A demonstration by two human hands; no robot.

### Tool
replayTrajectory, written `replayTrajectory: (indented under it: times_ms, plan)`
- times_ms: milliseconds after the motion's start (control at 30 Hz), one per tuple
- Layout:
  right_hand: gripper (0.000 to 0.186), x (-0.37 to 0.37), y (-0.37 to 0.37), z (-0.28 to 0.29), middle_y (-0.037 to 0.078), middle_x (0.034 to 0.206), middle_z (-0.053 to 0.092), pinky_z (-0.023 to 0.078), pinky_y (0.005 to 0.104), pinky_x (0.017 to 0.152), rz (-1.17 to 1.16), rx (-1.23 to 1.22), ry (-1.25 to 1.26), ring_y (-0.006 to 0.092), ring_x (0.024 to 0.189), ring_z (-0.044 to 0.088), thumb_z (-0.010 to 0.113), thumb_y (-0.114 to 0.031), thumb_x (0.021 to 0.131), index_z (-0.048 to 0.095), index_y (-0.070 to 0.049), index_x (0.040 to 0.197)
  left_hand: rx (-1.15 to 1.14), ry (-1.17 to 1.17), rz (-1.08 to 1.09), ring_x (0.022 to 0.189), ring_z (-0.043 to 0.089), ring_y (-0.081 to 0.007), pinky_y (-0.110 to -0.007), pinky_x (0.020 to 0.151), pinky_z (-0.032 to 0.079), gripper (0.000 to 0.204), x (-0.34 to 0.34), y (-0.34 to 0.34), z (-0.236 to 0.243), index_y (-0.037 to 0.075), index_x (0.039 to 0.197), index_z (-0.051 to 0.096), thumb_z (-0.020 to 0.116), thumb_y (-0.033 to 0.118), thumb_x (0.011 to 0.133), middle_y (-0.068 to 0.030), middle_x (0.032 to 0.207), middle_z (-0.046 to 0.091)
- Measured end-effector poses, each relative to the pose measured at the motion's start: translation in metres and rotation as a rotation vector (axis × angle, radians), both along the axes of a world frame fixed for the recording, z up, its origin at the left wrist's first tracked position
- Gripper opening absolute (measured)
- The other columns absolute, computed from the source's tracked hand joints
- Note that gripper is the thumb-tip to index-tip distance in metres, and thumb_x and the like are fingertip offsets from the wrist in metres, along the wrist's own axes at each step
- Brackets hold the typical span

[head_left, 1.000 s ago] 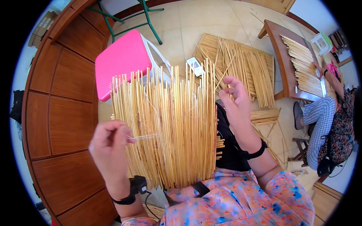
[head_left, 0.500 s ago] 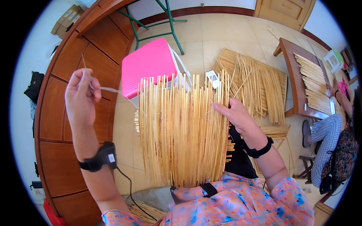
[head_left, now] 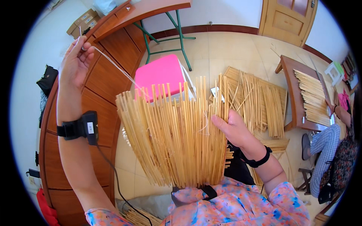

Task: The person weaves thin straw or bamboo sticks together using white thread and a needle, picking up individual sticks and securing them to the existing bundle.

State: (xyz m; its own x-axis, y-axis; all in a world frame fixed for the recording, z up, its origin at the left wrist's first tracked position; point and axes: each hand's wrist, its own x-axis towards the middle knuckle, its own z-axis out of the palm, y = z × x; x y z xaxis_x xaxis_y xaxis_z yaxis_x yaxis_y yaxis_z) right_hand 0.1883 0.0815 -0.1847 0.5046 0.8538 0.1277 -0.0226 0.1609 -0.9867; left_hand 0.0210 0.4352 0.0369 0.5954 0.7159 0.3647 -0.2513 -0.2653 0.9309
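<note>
A mat of thin straw-coloured sticks [head_left: 177,139], laid side by side, stands tilted over my lap. My right hand [head_left: 234,129] grips its right edge, thumb on the near face and fingers hidden behind. Up at the left, my left hand [head_left: 77,62] is raised with thumb and forefinger pinched on a thin needle [head_left: 80,31]. White thread [head_left: 115,66] runs taut from that hand down to the mat's upper left. A loose loop of thread [head_left: 205,126] hangs on the mat near my right thumb.
Behind the mat is a pink-topped stool [head_left: 162,73]. More sticks lie on a woven board [head_left: 235,75] on the floor. At right, a person [head_left: 326,147] sits by a low wooden table [head_left: 290,71] bearing sticks. A wooden cabinet [head_left: 71,162] lines the left; a cable [head_left: 117,184] trails from my left wrist strap.
My left hand has risen further up, drawing out more thread. The mat's upper left side has swung left and toward me, while my right hand keeps its grip slightly lower.
</note>
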Motion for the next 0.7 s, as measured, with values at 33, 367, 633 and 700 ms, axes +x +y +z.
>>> replayTrajectory:
  times_ms: [33,367,633,700]
  plan:
    - [0.028,0.001,0.000,0.009,0.004,0.096,0.064,0.049,0.0296,0.076,0.002,0.009,-0.012,0.0110,0.083,0.057,0.056,-0.020,0.094,0.058,0.001,0.113,0.009,-0.012,0.002,0.073,0.065,-0.0103,-0.020,0.063,0.055,0.013,-0.002,0.004,0.010,0.008,0.102,0.062,0.060,0.019,0.094,-0.0006,0.080,0.064]
    - [0.023,0.010,-0.011,0.104,0.010,0.076,0.064,0.048,0.0307,0.063,-0.068,0.263,-0.550,0.0190,0.066,0.061,0.060,-0.017,0.089,0.061,-0.001,0.106,0.148,-0.223,0.075,0.080,0.064,-0.0122,-0.023,0.074,0.056,0.019,-0.068,0.021,0.085,0.003,0.105,0.061,0.064,0.015,0.090,-0.0040,0.086,0.063]
    - [0.022,0.014,-0.016,0.124,0.015,0.091,0.068,0.053,0.0293,0.072,-0.042,0.373,-1.038,0.0249,0.083,0.067,0.059,-0.015,0.090,0.060,-0.003,0.108,0.146,-0.373,0.204,0.082,0.064,-0.0118,-0.021,0.076,0.054,0.025,-0.130,0.011,0.119,-0.001,0.107,0.061,0.067,0.014,0.088,-0.0051,0.087,0.063]
    - [0.020,0.013,-0.005,0.112,0.010,0.089,0.069,0.054,0.0318,0.062,0.018,0.729,-1.178,0.0251,0.072,0.068,0.065,-0.012,0.082,0.064,-0.006,0.101,0.123,-0.362,0.171,0.081,0.064,-0.0116,-0.021,0.075,0.054,0.025,-0.134,0.013,0.111,-0.002,0.107,0.060,0.067,0.013,0.088,-0.0051,0.087,0.063]
